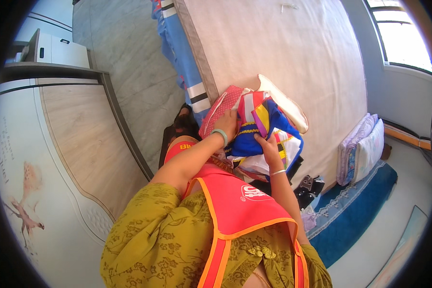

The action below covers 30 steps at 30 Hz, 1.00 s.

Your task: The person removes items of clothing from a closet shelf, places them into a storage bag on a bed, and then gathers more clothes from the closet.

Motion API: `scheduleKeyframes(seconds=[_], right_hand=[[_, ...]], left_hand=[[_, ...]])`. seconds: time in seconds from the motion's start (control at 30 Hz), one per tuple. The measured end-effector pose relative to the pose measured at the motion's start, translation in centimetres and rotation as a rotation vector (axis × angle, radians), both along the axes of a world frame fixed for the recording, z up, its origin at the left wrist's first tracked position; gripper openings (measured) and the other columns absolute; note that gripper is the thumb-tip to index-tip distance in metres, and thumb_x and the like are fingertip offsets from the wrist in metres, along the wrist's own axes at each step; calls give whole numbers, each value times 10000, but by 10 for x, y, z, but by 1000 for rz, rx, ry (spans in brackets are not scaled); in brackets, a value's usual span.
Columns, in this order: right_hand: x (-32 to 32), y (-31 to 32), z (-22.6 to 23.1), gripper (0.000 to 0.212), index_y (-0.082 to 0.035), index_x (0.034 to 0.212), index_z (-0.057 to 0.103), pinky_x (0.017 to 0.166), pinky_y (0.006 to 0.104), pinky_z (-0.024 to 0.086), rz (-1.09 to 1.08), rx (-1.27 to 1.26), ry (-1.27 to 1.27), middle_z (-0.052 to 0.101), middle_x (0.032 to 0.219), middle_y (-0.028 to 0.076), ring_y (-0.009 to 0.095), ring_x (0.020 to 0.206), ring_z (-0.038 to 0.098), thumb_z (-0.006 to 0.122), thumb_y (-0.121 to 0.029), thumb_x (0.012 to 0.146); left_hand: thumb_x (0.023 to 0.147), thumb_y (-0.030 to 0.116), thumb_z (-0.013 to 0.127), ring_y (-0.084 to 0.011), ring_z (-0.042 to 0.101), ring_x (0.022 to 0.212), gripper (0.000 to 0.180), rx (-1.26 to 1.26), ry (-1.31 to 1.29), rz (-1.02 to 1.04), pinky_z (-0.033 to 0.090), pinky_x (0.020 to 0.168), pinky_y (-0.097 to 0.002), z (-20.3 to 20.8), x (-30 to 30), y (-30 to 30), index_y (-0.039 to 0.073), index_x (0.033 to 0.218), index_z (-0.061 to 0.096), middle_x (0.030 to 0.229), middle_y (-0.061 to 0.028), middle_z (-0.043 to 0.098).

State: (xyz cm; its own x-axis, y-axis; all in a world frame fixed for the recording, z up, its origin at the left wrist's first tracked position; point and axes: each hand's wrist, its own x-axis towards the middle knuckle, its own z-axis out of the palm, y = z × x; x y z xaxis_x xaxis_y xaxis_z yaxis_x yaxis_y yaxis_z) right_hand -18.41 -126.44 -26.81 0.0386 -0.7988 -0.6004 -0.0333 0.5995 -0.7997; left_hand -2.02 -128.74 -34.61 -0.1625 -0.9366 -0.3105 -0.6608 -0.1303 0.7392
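Observation:
A multicoloured garment (249, 140), mostly blue with yellow, red and white parts, lies bunched in front of me at the bed's edge. My left hand (228, 124), with a pale green bangle at the wrist, is closed on its left side, next to pink polka-dot cloth (215, 115). From the right, my right hand (269, 148) grips the blue part, thumb on top and the other fingers mostly hidden under the fabric. Behind the garment, a white cloth item (285, 103) lies on the bed.
The bed (283, 43) has a beige cover and a blue side drape (175, 48). Folded quilted bedding (360, 149) leans against its right side above a blue rug (360, 206). Dark clothing (308, 191) sits near my right forearm. A cabinet (77, 139) stands left.

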Motion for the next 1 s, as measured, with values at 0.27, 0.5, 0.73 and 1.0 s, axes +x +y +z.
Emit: scheduleKeyframes(seconds=[0.27,0.5,0.73,1.0], right_hand=[[4,9,-17,415,12,1106,477,751,325,466,147,-199,359,615,949,143,245,851,601,642,-186,781],[22,-2,31,332,34,1076,495,755,357,465,487,-284,467,569,956,227,355,880,564,541,-210,855],[40,-64,-11,437,-27,1193,475,989,402,304,534,-912,952,405,1283,163,315,1172,390,577,-98,774],[38,-50,-44,506,48,1164,480,1063,447,143,837,-732,1108,292,1359,248,335,1296,243,536,-243,753]], left_hand=[[761,71,506,-383,583,804,144,-99,-35,-142,462,691,-456,-17,13,-26,34,896,476,897,-198,582],[845,101,405,-403,571,867,377,278,-1,100,453,729,-482,-71,13,-18,74,1221,401,988,-249,578],[860,152,393,-416,563,911,497,124,114,221,450,774,-484,-103,6,-8,164,1340,266,1024,-278,556],[833,159,461,-348,599,830,387,82,-110,-7,481,698,-440,-44,17,-44,109,1215,420,897,-190,614]])
